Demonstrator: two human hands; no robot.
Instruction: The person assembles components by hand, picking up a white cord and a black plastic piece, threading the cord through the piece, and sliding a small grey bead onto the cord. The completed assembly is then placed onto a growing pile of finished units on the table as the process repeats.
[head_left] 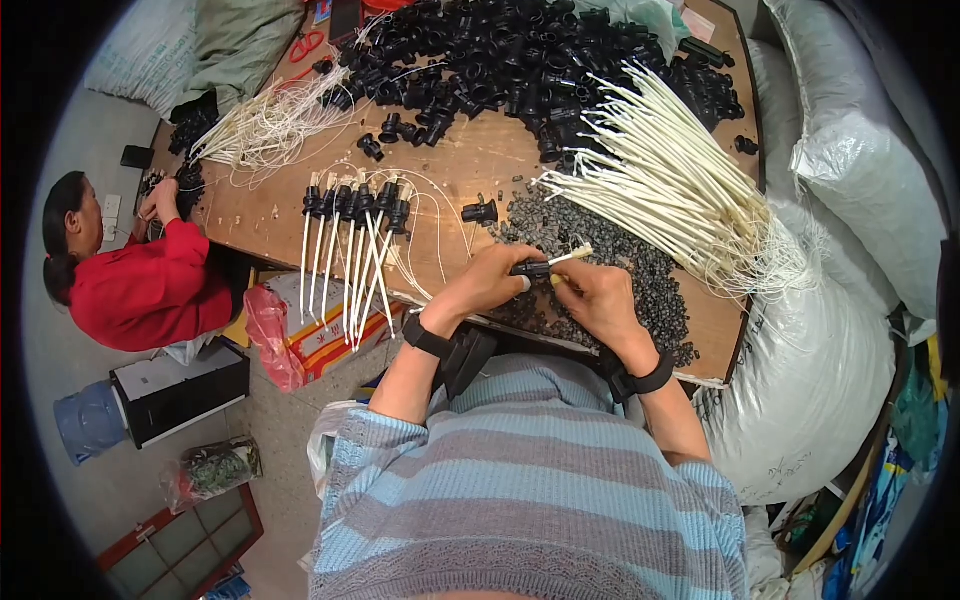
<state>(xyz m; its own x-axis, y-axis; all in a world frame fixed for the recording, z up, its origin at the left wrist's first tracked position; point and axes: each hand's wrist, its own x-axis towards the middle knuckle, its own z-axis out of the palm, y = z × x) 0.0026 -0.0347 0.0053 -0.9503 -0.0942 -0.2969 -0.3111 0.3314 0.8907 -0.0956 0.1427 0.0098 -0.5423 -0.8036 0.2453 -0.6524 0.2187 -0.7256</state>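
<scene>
Left hand (492, 278): closed finger-and-thumb on a black fitting (531, 270), centre of frame.
Right hand (603, 300): fingers narrow, just beside the fitting; cannot tell whether gripping.
Joined row (349, 205): apparently done, left of centre.
Loose fittings (520, 60): heaped upper centre, seemingly plenty left.
White rods (680, 170): bundled upper right, seemingly unused.
Hidden: fitting's inside; co-worker's (150, 280) handwork, far left, too small.

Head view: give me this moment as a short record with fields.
Left hand: holds a black socket
Right hand: at a white tube end beside the socket; grip partly hidden
Around hands: small dark pieces on a brown table
Left: row of socketed tubes, ends past the table edge
Right: bundle of white tubes
Far side: socket heap
Co-worker: person in red, far left
</scene>
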